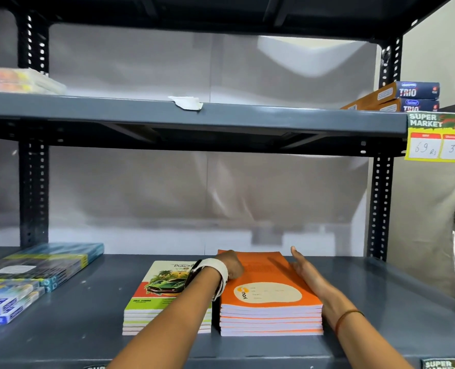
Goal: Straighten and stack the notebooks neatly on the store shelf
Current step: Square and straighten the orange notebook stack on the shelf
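Note:
A stack of orange notebooks (270,294) lies on the grey lower shelf (380,302), its edges lined up. My left hand (233,265) rests on the stack's left side, fingers curled over the top cover. Flat and with fingers straight, my right hand (305,272) presses against the stack's right edge. Directly left of the orange stack sits a second stack of notebooks with a green car cover (162,296), partly hidden by my left forearm.
Blue boxed packs (34,272) lie at the shelf's left end. The upper shelf (194,115) carries a scrap of paper (186,103), TRIO boxes (407,95) at right and blurred packs at left. A yellow price tag (440,139) hangs at right. Black uprights frame the bay.

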`<state>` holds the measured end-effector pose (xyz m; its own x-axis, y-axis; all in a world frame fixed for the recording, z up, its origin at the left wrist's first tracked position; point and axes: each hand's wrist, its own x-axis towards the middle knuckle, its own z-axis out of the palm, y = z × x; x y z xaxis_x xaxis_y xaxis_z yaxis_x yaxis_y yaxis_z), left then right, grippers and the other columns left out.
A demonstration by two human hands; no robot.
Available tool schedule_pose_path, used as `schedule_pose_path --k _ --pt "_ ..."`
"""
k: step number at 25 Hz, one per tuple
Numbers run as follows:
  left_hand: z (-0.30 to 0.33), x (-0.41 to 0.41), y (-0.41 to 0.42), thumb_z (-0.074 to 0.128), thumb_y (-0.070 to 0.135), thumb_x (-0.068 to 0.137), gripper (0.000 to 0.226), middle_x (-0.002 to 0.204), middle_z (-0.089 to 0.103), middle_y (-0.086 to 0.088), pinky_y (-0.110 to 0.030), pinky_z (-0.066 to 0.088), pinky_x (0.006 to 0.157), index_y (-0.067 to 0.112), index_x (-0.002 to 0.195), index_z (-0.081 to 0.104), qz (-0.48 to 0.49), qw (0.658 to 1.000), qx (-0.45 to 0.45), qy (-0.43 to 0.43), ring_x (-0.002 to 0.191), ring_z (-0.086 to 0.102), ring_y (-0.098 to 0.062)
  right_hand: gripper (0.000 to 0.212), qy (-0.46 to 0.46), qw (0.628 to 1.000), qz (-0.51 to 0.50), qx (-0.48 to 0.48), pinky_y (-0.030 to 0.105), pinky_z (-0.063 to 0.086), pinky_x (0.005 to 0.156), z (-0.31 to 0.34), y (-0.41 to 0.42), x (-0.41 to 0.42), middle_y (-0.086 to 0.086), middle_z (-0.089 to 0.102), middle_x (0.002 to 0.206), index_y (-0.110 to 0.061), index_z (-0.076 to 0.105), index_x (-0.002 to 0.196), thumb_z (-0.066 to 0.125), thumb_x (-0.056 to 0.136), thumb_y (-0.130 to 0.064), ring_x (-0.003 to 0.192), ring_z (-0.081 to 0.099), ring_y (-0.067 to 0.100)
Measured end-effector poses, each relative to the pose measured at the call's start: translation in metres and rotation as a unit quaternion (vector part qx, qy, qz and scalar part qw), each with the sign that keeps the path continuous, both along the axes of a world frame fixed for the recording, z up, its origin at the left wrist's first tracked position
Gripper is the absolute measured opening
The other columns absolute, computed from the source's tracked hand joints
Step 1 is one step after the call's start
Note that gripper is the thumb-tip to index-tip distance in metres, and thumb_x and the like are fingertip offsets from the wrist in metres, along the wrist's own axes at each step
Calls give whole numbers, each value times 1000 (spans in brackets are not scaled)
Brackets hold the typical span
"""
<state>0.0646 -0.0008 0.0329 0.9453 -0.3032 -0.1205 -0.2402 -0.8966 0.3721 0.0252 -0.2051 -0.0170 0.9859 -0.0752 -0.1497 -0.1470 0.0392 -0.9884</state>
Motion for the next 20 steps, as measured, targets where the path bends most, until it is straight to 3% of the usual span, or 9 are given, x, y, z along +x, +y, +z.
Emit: schedule_pose_path --k 4,9,14,17,20 --pt "1 0 3 42 7 88 27 66 38 0 -21 32 46 15 64 31 0 1000 6 -9 54 39 -12 68 10 1000 -11 1 42 52 81 2 3 -1 26 66 117 -11 62 105 24 94 -67 95 63 41" --pt "4 -6 4 42 6 88 32 64 36 -1 -21 30 45 16 61 28 -2 1000 13 -11 52 38 -13 70 17 1000 -16 7 42 51 83 3 5 -2 28 63 123 -9 61 107 24 95 -67 97 63 42" --pt "1 -9 3 42 6 86 27 66 40 -1 -21 32 49 16 63 32 3 1000 7 -26 56 41 -13 64 16 999 -51 10 37 56 73 0 2 1 18 74 94 -11 60 101 30 93 -68 79 70 34" --pt "1 -16 3 45 12 86 8 82 55 -3 -25 42 60 12 78 48 2 998 25 -62 78 58 -22 59 16 998 -51 16 33 60 62 -5 1 5 13 77 76 -16 60 93 32 92 -68 67 74 30" --pt "-3 -18 8 53 17 84 27 115 63 -10 -30 48 77 8 109 57 16 994 10 -107 105 60 -29 64 22 999 -21 12 36 60 58 -6 -2 5 18 76 79 -11 65 98 42 87 -70 64 73 34"
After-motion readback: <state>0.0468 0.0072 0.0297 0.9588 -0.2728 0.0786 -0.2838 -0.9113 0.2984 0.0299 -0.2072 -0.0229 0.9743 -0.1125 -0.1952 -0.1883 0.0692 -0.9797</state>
